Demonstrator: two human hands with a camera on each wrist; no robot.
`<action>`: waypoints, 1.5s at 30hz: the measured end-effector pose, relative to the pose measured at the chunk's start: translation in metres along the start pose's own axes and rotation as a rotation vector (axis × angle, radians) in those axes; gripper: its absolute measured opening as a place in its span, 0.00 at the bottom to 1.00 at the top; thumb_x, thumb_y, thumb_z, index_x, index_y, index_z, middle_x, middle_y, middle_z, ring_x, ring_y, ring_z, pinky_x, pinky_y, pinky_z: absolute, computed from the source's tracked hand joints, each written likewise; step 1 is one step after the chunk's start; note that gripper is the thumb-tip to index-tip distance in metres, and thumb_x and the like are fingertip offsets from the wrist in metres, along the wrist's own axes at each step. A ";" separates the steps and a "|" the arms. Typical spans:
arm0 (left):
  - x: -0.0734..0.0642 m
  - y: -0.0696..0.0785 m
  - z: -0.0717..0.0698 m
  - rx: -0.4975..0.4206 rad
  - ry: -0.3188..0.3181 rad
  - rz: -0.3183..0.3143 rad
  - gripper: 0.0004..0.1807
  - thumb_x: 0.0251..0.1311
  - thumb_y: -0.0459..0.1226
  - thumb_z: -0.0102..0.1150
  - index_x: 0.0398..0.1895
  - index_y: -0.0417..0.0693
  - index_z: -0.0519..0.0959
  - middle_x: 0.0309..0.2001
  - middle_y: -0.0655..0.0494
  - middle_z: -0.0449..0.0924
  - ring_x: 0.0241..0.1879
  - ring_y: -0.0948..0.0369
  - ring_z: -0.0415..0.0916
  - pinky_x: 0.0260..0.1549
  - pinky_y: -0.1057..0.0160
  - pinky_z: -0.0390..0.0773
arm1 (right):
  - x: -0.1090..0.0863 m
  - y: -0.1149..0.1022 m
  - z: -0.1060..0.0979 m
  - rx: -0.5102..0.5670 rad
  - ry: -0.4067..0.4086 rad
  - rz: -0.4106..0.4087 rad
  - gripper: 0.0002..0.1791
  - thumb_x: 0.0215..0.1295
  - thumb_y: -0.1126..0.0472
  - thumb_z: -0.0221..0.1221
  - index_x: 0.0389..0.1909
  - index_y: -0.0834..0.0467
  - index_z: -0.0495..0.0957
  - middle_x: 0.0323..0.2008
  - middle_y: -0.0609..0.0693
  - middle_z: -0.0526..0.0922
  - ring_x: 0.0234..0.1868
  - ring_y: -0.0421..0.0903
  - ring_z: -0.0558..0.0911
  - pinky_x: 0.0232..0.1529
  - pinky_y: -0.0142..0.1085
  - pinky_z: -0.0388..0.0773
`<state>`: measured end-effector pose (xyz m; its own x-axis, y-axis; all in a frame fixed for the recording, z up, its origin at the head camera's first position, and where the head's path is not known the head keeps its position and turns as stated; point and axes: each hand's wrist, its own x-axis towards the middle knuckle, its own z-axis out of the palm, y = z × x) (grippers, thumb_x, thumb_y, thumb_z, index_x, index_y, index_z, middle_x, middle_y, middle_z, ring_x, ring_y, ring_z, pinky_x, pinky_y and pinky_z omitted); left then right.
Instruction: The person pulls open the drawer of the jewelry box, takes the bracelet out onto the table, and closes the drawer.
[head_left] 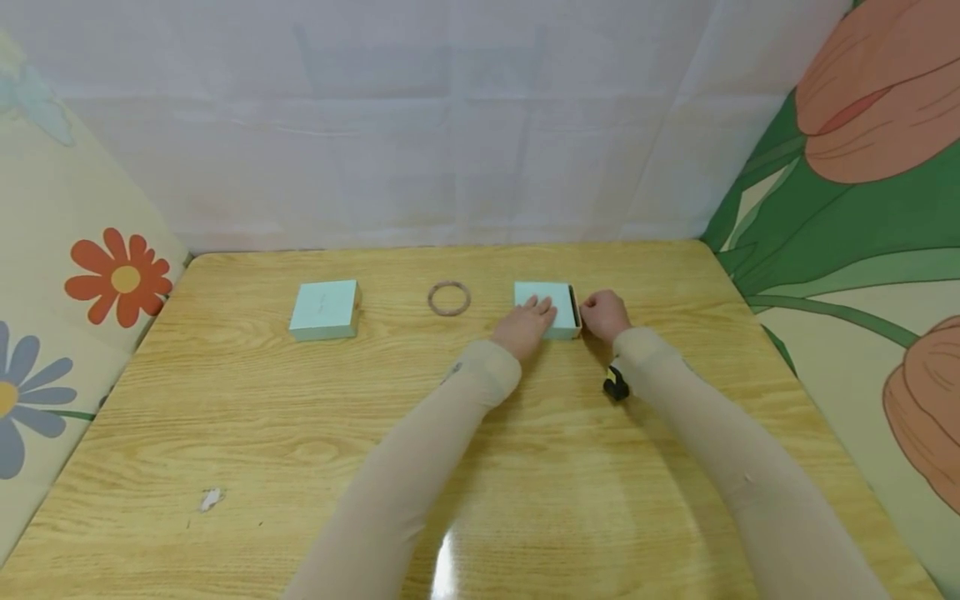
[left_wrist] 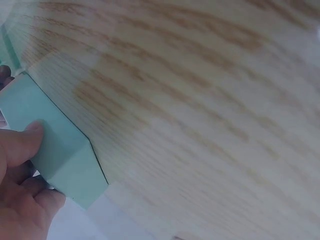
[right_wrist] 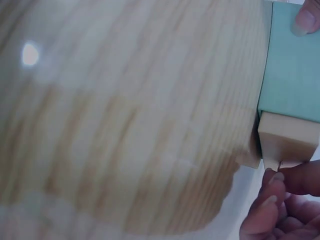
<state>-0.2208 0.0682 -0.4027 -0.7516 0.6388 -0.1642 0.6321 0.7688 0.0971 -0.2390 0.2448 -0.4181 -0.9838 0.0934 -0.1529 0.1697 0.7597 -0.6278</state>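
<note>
Toward the right of the table stands a light-green drawer box (head_left: pixel 534 290), its beige inner tray (right_wrist: pixel 287 135) partly out on the right. My left hand (head_left: pixel 525 327) holds the sleeve; the fingers lie on top and the thumb (left_wrist: pixel 22 144) presses the near side in the left wrist view. At the tray's end, my right hand (head_left: pixel 606 315) pinches a small, thin pull tab (right_wrist: pixel 280 165), mostly hidden by the fingertips. A dark strip of the tray's inside shows in the head view; its contents cannot be made out.
A pinkish-brown bangle (head_left: pixel 449 298) lies left of the drawer box. Farther left sits a second light-green box (head_left: pixel 325 309), closed. The wooden table (head_left: pixel 300 450) meets a white cloth backdrop (head_left: pixel 450 167) behind. A small pale worn patch (head_left: pixel 211 499) marks the front left.
</note>
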 end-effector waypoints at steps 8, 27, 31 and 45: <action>-0.002 0.000 -0.001 -0.023 -0.031 -0.011 0.27 0.75 0.27 0.36 0.76 0.45 0.55 0.76 0.51 0.47 0.75 0.52 0.43 0.72 0.56 0.51 | -0.001 0.003 0.001 -0.009 0.012 -0.023 0.14 0.67 0.69 0.48 0.34 0.73 0.80 0.25 0.56 0.79 0.25 0.46 0.74 0.24 0.31 0.71; 0.000 0.001 0.001 -0.045 0.028 -0.017 0.27 0.73 0.25 0.36 0.74 0.44 0.60 0.75 0.50 0.51 0.74 0.52 0.47 0.71 0.54 0.53 | -0.001 0.006 -0.005 -0.061 0.019 -0.052 0.19 0.66 0.70 0.46 0.12 0.61 0.66 0.11 0.47 0.63 0.15 0.42 0.63 0.19 0.32 0.62; 0.000 0.001 0.001 -0.039 0.024 -0.018 0.27 0.73 0.25 0.36 0.74 0.45 0.59 0.75 0.51 0.51 0.74 0.52 0.47 0.71 0.54 0.53 | -0.001 0.007 -0.006 -0.057 0.010 -0.047 0.21 0.67 0.69 0.45 0.12 0.59 0.64 0.10 0.46 0.61 0.15 0.42 0.61 0.19 0.33 0.61; 0.001 0.001 0.001 -0.010 -0.001 -0.012 0.28 0.74 0.25 0.37 0.75 0.46 0.58 0.76 0.51 0.49 0.74 0.53 0.45 0.71 0.56 0.54 | -0.002 0.009 -0.010 -0.076 0.014 -0.034 0.19 0.69 0.68 0.46 0.16 0.63 0.68 0.14 0.49 0.67 0.18 0.44 0.66 0.21 0.34 0.65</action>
<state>-0.2210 0.0692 -0.4034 -0.7590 0.6295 -0.1666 0.6212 0.7767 0.1047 -0.2362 0.2578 -0.4153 -0.9898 0.0753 -0.1209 0.1315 0.8093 -0.5725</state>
